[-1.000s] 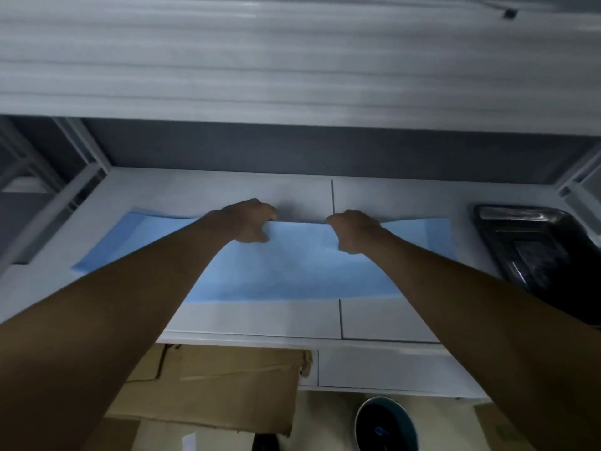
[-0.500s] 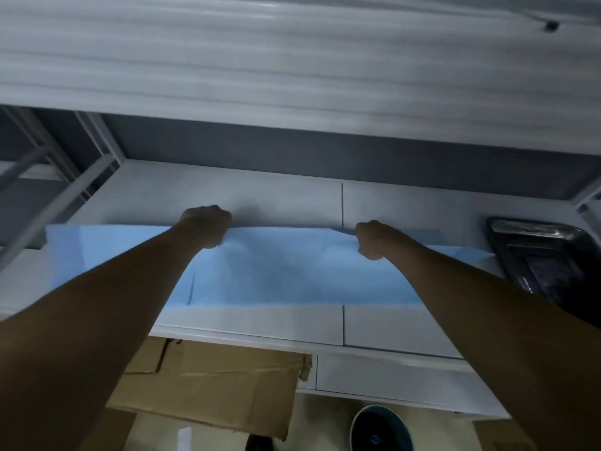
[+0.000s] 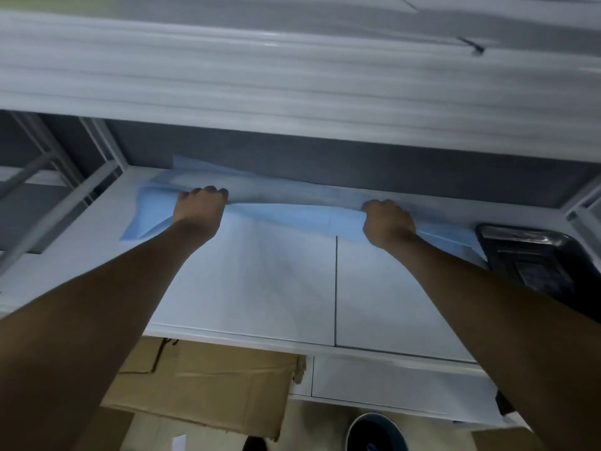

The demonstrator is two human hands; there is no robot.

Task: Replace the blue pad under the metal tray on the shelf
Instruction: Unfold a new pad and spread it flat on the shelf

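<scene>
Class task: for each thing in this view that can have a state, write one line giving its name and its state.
Blue pad: on the shelf, partly unfolded, back edge lifted and rumpled, gripped by both hands.
Left hand: fingers curled round the pad's edge.
Right hand: fingers curled round the pad's edge.
Metal tray: on the shelf at the right, beside the pad, not on it.
Shelf: mostly bare in front of the pad.
Cardboard: flattened, below the shelf.

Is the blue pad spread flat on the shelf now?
No. The blue pad is bunched along its far edge, gripped by left hand and right hand.
</scene>
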